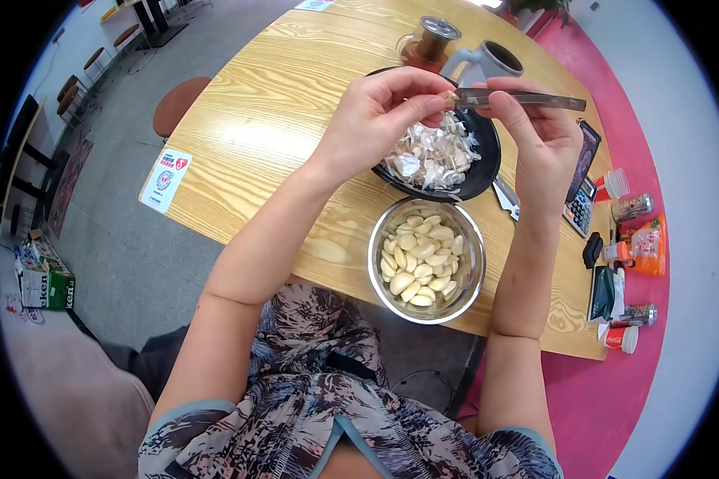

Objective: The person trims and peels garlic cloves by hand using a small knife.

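My left hand (387,112) is pinching a small garlic clove (450,99) between thumb and fingertips, above a black bowl. My right hand (539,132) grips a slim metal knife (543,100), its tip touching the clove. Papery garlic skins (431,156) fill much of the black bowl (487,164) beneath my hands. Closer to me, a steel bowl (373,267) holds several peeled garlic cloves (419,259).
Behind the black bowl stand a glass teapot (433,44) and a grey mug (487,62). A pointed metal blade (505,197), partly hidden, lies by my right forearm. A phone (587,156), calculator (579,209), paper cups (613,185) and jars (633,207) line the right side.
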A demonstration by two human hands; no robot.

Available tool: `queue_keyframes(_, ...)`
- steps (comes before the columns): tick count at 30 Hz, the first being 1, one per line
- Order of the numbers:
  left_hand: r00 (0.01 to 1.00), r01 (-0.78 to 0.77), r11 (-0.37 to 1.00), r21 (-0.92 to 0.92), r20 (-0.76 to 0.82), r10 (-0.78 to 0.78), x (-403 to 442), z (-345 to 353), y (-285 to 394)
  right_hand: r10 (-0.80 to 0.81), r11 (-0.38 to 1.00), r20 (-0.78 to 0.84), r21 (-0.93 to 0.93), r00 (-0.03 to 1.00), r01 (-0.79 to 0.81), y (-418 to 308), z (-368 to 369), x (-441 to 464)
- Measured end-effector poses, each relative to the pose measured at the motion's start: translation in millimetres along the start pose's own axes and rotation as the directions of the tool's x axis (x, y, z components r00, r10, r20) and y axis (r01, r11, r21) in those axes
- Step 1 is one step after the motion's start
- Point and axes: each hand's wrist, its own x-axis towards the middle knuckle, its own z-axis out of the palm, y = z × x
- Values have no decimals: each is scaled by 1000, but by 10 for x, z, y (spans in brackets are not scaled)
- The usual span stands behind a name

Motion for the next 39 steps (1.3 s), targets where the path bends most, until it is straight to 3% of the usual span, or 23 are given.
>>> queue_keyframes(6, 999, -40, 991, 131, 12, 39, -34, 16, 27, 66, 998, -32, 3, 997, -66, -23, 1, 10)
queue_keyframes(12, 993, -113, 985, 130, -6, 115, -43, 43, 8, 152, 979, -73, 148, 986, -140, 13, -17, 18)
queue_keyframes(18, 982, -170, 985, 31, -80, 172, -41, 61, -7, 194, 971, -90, 157, 977, -178, 80, -52, 37)
queue_keyframes(22, 987, -141, 986, 88, -65, 147, -10, 2, -1, 193, 978, -120, 100, 974, -182, 66, -6, 38)
queue_keyframes(24, 986, -109, 989, -99, -140, 94, 10, -9, -22, 186, 981, -119, 81, 975, -177, 90, -18, 37)
queue_keyframes(25, 985, -111, 989, -96, -142, 96, 19, -32, -36, 184, 981, -117, 82, 976, -175, 115, -23, 39)
queue_keyframes(27, 997, -1, 910, -414, -72, -32, 33, -79, -71, 201, 979, -122, 69, 972, -194, 155, -21, 52)
queue_keyframes(28, 997, -4, 911, -412, -73, -29, 35, -93, -79, 198, 979, -120, 70, 973, -191, 138, -9, 56)
queue_keyframes(31, 997, 52, 881, -469, -26, -73, 44, -107, -76, 149, 989, -170, 0, 974, -151, 39, 58, 35)
queue_keyframes(33, 997, 78, 879, -470, 20, -78, 41, -87, -58, -47, 996, -74, 72, 996, 52, 8, 107, 12)
queue_keyframes(39, 992, 121, 894, -432, 39, -116, 14, -50, -49, -229, 973, 43, -17, 973, 230, 57, 137, -37)
